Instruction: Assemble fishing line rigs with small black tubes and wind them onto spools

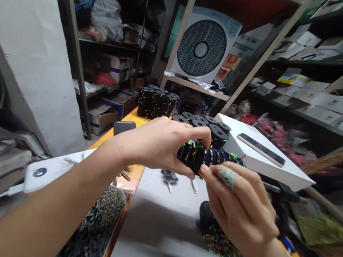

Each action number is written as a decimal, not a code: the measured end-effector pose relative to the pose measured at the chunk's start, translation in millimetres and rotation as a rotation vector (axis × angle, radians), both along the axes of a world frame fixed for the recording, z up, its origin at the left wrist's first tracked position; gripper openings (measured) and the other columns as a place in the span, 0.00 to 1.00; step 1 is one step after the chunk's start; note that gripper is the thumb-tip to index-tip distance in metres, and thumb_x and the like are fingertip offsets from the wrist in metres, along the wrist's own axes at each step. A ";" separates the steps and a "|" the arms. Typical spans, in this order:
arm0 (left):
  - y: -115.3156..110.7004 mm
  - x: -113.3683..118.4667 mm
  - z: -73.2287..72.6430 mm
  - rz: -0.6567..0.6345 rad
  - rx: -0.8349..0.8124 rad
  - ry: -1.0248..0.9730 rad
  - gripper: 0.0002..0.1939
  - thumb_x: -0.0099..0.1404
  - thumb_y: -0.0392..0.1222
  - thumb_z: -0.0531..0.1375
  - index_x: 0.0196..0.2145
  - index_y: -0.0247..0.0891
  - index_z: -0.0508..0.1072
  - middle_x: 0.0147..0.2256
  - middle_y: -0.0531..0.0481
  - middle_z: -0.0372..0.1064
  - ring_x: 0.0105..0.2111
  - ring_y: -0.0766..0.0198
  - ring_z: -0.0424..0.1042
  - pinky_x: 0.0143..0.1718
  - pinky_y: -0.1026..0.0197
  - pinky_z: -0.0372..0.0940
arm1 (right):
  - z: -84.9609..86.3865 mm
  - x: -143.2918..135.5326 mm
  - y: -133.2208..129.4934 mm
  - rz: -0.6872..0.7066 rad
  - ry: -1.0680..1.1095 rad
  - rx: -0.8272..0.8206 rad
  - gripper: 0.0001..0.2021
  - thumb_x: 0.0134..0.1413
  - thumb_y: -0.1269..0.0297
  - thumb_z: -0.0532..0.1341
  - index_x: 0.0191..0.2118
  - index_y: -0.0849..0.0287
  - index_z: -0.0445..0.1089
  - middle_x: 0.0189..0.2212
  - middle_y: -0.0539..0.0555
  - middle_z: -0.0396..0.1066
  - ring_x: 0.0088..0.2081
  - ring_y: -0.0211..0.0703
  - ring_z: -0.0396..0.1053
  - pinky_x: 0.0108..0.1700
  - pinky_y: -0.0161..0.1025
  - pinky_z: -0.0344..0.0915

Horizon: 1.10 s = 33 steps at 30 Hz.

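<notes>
A row of black spools (194, 154), stacked side by side, is held up above the table. Dark line with small bright green bits and pale beads runs around the spools. My left hand (159, 142) wraps its thumb and fingers around their left end. My right hand (241, 199), a patterned bandage on one finger, closes on the lower front and right part of the row. Whether its fingertips also pinch a strand is too small to tell. Below lie a small dark bundle (169, 177) with a white tip and a pile of colourful beads (226, 248).
A tub of small dark pieces (96, 220) stands at lower left, beside a white phone (40, 173). More black spools (156, 102) are stacked at the back. A white box (260, 159) bears another phone (260, 149). Behind are a box fan (203, 43) and loaded shelves.
</notes>
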<state>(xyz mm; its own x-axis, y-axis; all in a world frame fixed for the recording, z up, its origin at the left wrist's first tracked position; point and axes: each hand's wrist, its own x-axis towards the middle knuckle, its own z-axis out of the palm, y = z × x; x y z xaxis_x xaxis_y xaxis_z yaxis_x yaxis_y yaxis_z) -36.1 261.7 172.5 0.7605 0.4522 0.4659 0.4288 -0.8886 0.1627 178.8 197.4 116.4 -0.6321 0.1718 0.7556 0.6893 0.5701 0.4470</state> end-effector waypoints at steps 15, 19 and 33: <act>-13.7 -1.9 -5.1 0.175 0.048 -0.033 0.32 0.53 0.52 0.70 0.50 0.35 0.68 0.47 0.41 0.74 0.44 0.48 0.74 0.42 0.53 0.66 | -51.6 21.3 -70.3 -0.211 0.113 -0.640 0.09 0.61 0.76 0.55 0.39 0.60 0.72 0.31 0.57 0.67 0.37 0.49 0.64 0.34 0.44 0.68; -12.7 -3.9 -6.5 0.139 0.045 -0.038 0.31 0.53 0.51 0.70 0.50 0.35 0.67 0.46 0.43 0.74 0.44 0.51 0.73 0.42 0.55 0.65 | -81.9 21.8 -65.5 -0.358 0.148 -0.826 0.09 0.60 0.74 0.57 0.40 0.57 0.73 0.35 0.57 0.69 0.39 0.52 0.67 0.36 0.48 0.70; -9.7 -7.5 -2.4 0.064 -0.012 -0.030 0.27 0.55 0.44 0.69 0.50 0.37 0.67 0.42 0.48 0.72 0.39 0.58 0.71 0.38 0.61 0.64 | -118.3 36.3 -69.1 -0.367 0.314 -0.786 0.06 0.62 0.67 0.57 0.38 0.54 0.72 0.36 0.58 0.70 0.41 0.53 0.70 0.39 0.47 0.71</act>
